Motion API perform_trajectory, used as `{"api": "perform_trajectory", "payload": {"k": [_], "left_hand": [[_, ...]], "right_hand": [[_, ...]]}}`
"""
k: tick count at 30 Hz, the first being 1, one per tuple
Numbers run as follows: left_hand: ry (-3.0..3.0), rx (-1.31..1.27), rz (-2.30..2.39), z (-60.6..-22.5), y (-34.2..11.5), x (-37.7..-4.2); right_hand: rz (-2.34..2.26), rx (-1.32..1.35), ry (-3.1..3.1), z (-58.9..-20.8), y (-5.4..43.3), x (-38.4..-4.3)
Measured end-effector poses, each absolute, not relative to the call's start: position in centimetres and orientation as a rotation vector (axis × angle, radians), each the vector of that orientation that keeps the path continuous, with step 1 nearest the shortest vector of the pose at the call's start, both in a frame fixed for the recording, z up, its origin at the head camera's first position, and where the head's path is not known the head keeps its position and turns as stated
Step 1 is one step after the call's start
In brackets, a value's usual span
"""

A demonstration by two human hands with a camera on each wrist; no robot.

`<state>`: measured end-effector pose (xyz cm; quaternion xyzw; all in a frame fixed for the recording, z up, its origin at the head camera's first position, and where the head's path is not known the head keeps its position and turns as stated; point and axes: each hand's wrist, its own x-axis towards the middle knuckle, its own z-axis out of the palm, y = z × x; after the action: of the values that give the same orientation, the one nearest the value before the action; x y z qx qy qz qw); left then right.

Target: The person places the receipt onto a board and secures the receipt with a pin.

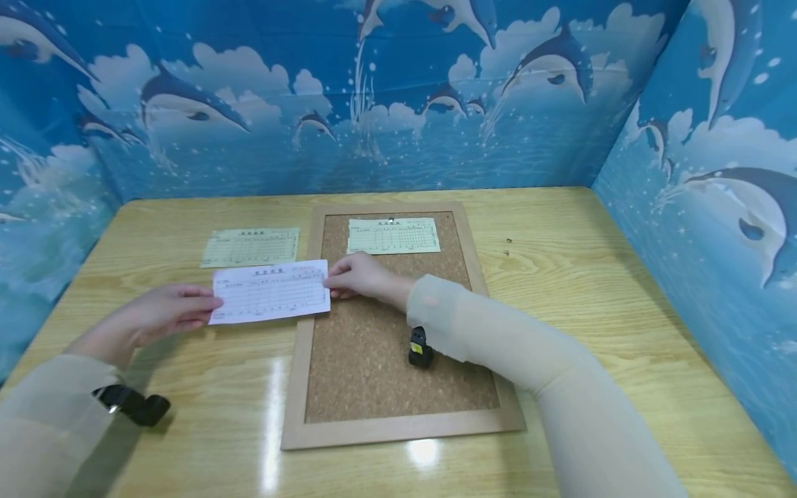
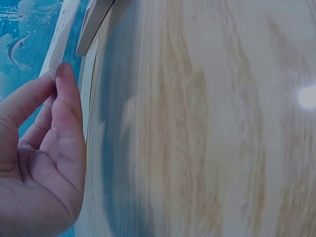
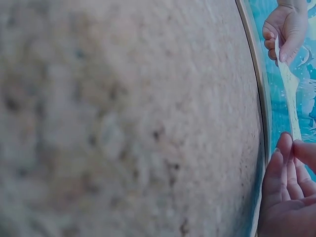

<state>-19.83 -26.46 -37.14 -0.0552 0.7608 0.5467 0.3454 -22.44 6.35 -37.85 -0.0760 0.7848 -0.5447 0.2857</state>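
Note:
Both hands hold a white printed form slip (image 1: 269,294) by its short ends, raised over the table and the left edge of a framed cork board (image 1: 398,353). My left hand (image 1: 171,311) pinches the slip's left end between thumb and fingers; the left wrist view shows that hand (image 2: 47,153) gripping the paper's edge. The right end is pinched by my right hand (image 1: 361,277), which reaches across the board. In the right wrist view the slip (image 3: 289,94) stretches between both hands, seen nearly edge-on.
A pale green form slip (image 1: 392,236) is fixed near the board's top by a small pin (image 1: 391,220). Another green slip (image 1: 252,247) lies on the wooden table (image 1: 598,387) left of the board. Two tiny pins (image 1: 508,241) lie to its right. Dolphin-print curtains (image 1: 398,138) surround the table.

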Motion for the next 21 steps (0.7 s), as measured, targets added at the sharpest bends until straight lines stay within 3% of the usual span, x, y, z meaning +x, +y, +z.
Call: {"api": "perform_trajectory", "payload": {"k": [21], "left_hand": [[1.975, -0.052, 1.425, -37.0, -25.1, -20.3]], "right_hand": [[-1.487, -0.167, 2.063, -37.6, 8.4, -22.4]]}}
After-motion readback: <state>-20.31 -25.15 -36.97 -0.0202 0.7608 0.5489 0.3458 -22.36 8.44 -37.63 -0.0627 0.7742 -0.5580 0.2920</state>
